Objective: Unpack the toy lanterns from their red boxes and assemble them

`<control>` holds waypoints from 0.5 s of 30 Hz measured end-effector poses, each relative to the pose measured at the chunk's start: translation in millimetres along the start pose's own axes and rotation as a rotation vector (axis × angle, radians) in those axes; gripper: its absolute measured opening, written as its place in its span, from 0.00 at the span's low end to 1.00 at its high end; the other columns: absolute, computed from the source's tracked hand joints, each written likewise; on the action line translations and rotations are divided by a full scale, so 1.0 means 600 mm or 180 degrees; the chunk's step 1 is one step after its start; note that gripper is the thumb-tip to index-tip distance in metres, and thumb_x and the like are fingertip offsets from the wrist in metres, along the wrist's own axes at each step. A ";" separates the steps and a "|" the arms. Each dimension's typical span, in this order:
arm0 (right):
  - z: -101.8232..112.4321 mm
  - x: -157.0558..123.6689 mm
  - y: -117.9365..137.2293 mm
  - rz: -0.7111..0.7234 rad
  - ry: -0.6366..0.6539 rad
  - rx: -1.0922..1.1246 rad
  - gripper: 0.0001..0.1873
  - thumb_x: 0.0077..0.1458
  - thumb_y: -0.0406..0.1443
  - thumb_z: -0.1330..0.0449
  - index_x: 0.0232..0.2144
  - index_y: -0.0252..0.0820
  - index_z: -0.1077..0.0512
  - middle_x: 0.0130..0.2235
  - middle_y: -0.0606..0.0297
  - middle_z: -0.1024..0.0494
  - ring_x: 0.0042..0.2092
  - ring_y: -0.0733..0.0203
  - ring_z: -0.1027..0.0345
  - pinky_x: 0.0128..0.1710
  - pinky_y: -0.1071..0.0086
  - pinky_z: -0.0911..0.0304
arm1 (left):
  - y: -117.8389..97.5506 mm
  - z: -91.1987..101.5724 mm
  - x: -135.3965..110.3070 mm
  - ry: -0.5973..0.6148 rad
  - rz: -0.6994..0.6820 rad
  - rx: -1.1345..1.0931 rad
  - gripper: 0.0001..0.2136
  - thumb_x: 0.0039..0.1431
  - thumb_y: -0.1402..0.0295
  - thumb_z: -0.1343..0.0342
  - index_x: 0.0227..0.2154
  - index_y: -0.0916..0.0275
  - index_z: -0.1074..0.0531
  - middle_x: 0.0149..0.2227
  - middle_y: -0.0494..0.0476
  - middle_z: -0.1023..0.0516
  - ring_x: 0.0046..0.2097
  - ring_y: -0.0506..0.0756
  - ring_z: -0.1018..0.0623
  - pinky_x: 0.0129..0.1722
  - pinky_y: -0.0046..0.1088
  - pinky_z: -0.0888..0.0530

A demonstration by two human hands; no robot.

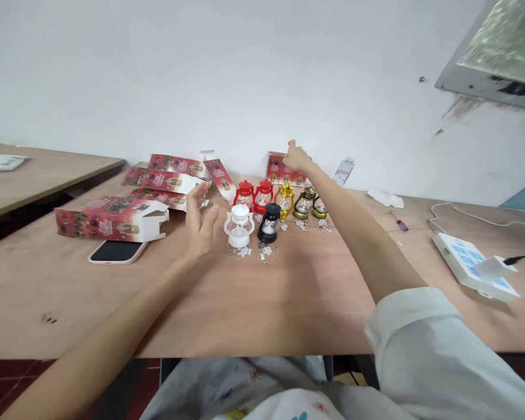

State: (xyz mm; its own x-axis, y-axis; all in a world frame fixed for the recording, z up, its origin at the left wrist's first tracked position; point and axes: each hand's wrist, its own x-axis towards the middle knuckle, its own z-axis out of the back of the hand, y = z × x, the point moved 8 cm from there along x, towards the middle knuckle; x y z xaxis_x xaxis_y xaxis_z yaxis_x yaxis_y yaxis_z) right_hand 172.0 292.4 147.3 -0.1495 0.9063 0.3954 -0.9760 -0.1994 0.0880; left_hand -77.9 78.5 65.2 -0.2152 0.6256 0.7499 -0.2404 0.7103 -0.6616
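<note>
Several small toy lanterns stand in two rows mid-table: a white one (239, 227) and a black one (269, 223) in front, two red ones (254, 195), a gold one (284, 199) and darker ones (310, 203) behind. My left hand (200, 223) hovers open, palm turned right, just left of the white lantern, holding nothing. My right hand (296, 157) reaches far back and rests its fingers on a red printed box (278, 168) standing by the wall.
Several red printed boxes (111, 218) lie at the left, one over a pink phone (117, 251). A white power strip (472, 263) with cable sits at right, a small screwdriver (400, 223) and crumpled wrapper (385, 198) behind. Another table (39, 175) stands left.
</note>
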 end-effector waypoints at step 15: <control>-0.103 0.062 0.020 -0.0004 0.0401 -0.0593 0.42 0.41 0.35 0.36 0.56 0.25 0.46 0.57 0.37 0.41 0.61 0.34 0.56 0.57 0.43 0.60 | -0.014 0.007 0.002 0.0051 -0.0241 0.0432 0.22 0.59 0.53 0.52 0.53 0.56 0.38 0.52 0.59 0.33 0.55 0.61 0.34 0.54 0.42 0.38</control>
State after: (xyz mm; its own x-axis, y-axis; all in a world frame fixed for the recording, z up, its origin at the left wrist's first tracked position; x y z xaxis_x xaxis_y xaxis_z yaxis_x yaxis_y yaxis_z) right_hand 145.0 346.8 106.8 -0.1555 0.9482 0.2770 -0.9868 -0.1366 -0.0865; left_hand -80.0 71.9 71.5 -0.1766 0.5779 0.7968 -0.3813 0.7061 -0.5967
